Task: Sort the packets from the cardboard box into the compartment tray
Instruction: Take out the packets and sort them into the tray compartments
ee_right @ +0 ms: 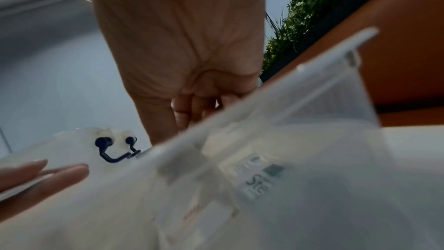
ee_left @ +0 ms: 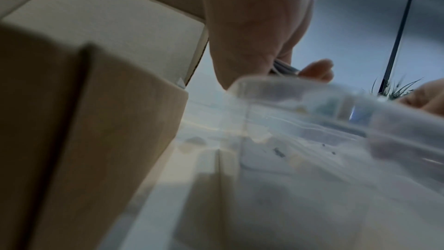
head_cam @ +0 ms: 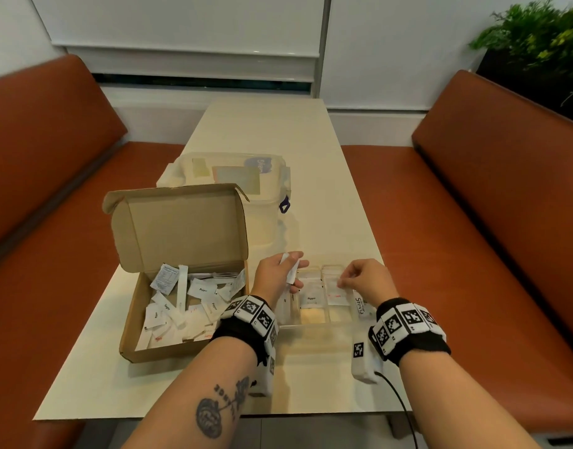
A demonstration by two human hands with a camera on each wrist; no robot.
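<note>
The open cardboard box (head_cam: 129,322) stands at the left of the table, with several white packets (head_cam: 181,303) loose inside. Right of it is the clear compartment tray (head_cam: 311,324), holding a Pepper packet (head_cam: 311,298), a red-printed packet (head_cam: 335,294) and a Stevia packet (head_cam: 360,305). My left hand (head_cam: 295,270) hovers over the tray's left end and grips a few white packets (head_cam: 291,272). My right hand (head_cam: 342,281) is over the middle compartments, its fingertips pinching the top of the red-printed packet. In the wrist views the left hand (ee_left: 252,26), the right hand (ee_right: 180,35) and the tray wall (ee_right: 288,92) are blurred.
A clear lidded plastic container (head_cam: 233,176) with a blue clasp (head_cam: 284,205) stands behind the box. Orange benches (head_cam: 473,222) flank the narrow cream table (head_cam: 278,131). A green plant (head_cam: 538,37) sits at the far right. The table's near edge runs just below my wrists.
</note>
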